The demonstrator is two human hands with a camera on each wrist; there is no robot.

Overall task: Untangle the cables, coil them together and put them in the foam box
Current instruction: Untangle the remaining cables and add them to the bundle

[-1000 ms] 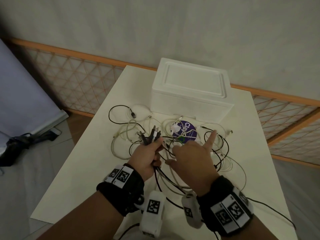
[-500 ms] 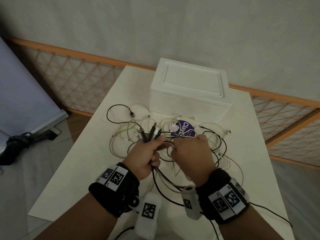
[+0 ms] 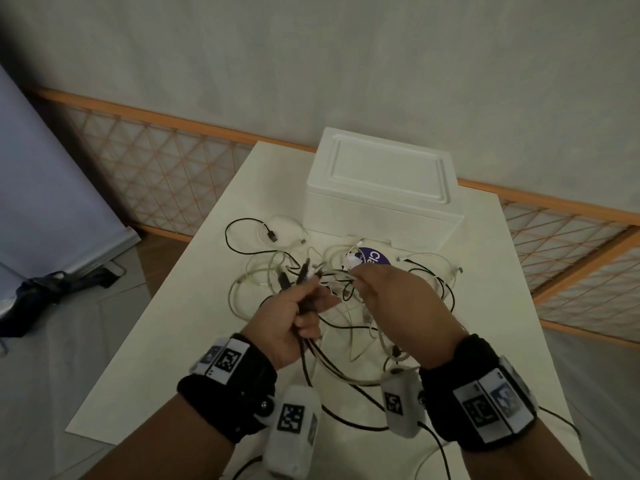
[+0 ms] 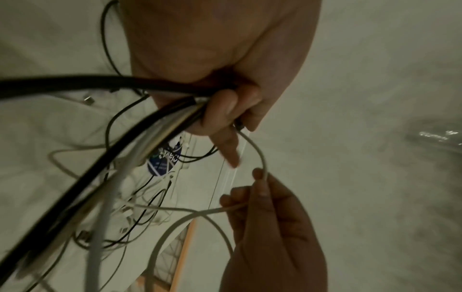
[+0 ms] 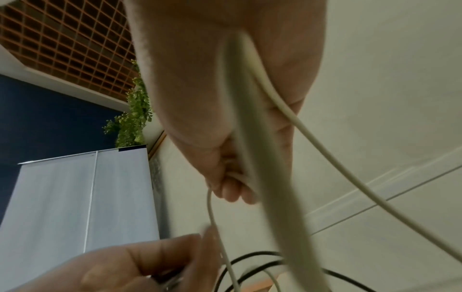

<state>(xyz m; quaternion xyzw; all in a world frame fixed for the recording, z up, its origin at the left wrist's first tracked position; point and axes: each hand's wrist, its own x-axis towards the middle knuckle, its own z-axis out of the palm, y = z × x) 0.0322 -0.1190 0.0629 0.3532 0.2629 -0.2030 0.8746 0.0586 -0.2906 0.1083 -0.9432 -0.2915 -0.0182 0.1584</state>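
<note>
A tangle of black and white cables [image 3: 263, 271] lies on the white table [image 3: 166, 341] in front of the closed white foam box [image 3: 381, 192]. My left hand [image 3: 308, 299] grips a bundle of black and white cable ends [image 4: 160, 126], with their plugs [image 3: 301, 271] sticking up above the fist. Just to its right, my right hand [image 3: 360, 282] pinches a white cable [image 4: 261, 156] that arcs across to my left hand. In the right wrist view my right hand [image 5: 232, 183] is curled round that white cable [image 5: 265, 177].
A round purple label [image 3: 375, 259] lies among the cables near the box. Loose black cable [image 3: 353, 420] trails toward the table's near edge. An orange lattice fence [image 3: 156, 168] runs behind the table. A grey panel [image 3: 45, 185] and a dark bag [image 3: 41, 292] are at the left.
My right hand, earlier spread over the tangle with a finger out, has closed on a white cable and lifted it beside my left hand. My left hand still holds its bundle.
</note>
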